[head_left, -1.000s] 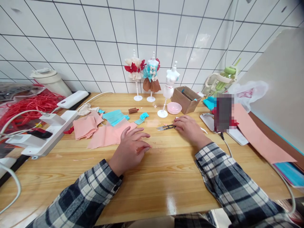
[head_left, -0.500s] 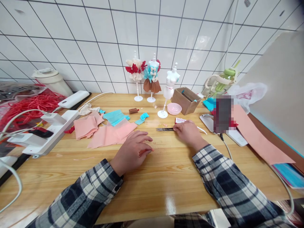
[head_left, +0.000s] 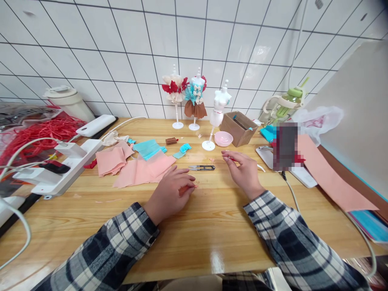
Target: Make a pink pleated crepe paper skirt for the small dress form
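My left hand [head_left: 172, 193] is over the table with thumb and fingertips pinched; a tiny pinkish bit shows at the tips, too small to name. Black-handled thread snips [head_left: 203, 167] lie on the wood between my hands. Beyond them, my right hand [head_left: 244, 173] has thumb and fingers together around something small with a white and red edge, mostly hidden. Pink fabric [head_left: 142, 171] spreads just past my left hand, with blue fabric [head_left: 149, 149] on its far edge. A bare white mini dress form [head_left: 222, 99] stands ahead, tied with a thin red line at the waist.
Two dressed forms [head_left: 195, 95] stand near the tiled wall. A pink bowl [head_left: 223, 139] and cardboard box [head_left: 240, 129] sit behind my right hand. At left are a power strip [head_left: 68, 167] and red shreds [head_left: 51, 127]; at right, a phone on a stand [head_left: 285, 145] and a green-lidded bottle [head_left: 287, 101].
My right hand has let go of the snips, which now lie further left, and its fingers have closed on something small. My left hand keeps its pinch nearly in place.
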Demonstrator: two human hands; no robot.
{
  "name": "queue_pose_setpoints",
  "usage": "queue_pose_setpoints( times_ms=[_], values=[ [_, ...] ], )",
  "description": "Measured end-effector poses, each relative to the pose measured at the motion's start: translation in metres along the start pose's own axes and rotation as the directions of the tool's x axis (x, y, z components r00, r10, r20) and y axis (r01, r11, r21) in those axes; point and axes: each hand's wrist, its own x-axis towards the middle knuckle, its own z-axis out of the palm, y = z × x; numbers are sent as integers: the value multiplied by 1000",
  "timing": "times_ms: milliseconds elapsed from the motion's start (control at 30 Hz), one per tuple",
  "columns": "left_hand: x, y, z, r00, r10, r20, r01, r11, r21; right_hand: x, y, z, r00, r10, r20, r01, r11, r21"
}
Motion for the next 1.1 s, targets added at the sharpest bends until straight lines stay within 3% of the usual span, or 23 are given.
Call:
queue_pose_setpoints(
  times_ms=[33,100,200,300,367,533,667,833,967,1100],
  values=[
    [0,0,0,998,-56,-17,56,998,0,-2,-5,-1,1000,25,14,-26,994,110],
    [2,0,-1,983,-183,-30,183,983,-2,-8,-19,0,980,69,186,-123,947,295],
    [4,1,-4,944,-330,-20,329,944,-8,-15,-39,5,903,55,427,-299,793,531],
    [6,2,-7,922,-387,-12,387,922,-30,-21,-52,14,826,82,558,-478,627,615],
    [7,2,-7,918,-396,-4,395,917,-51,-23,-56,20,789,116,603,-549,573,609],
    [8,6,-4,916,-401,6,399,911,-104,-28,-63,28,789,131,600,-536,624,569],
    [7,9,-3,899,-436,26,434,886,-160,-28,-67,24,775,177,607,-573,602,556],
    [6,4,-2,911,-412,10,410,905,-109,-26,-66,22,891,181,416,-410,714,568],
    [5,3,-1,911,-411,26,411,907,-94,-28,-65,28,837,135,530,-495,597,631],
    [4,4,0,908,-417,49,420,901,-106,-30,-68,32,800,142,583,-529,626,573]
  ],
)
